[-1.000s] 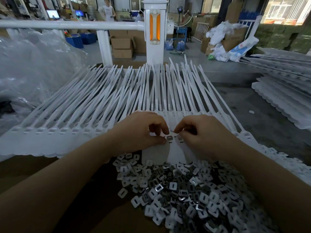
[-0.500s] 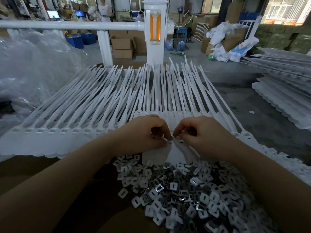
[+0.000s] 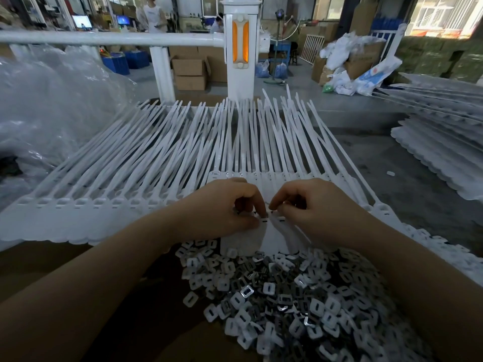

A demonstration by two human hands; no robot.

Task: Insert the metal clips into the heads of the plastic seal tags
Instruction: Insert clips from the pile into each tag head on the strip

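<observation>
The left hand (image 3: pixel 222 207) and right hand (image 3: pixel 311 207) meet fingertip to fingertip at the head of one white seal tag (image 3: pixel 266 231), which lies in front of the fanned row of seal tags (image 3: pixel 162 163). The left hand's thumb and curled fingers pinch this tag's head at its slot. The right hand's fingers are curled, tips pressed at the same head; whether they hold a clip cannot be told. The heap of metal clips (image 3: pixel 282 299) lies just nearer the person than the held tag, touching its lower edge. A white post (image 3: pixel 241 48) stands behind the row.
</observation>
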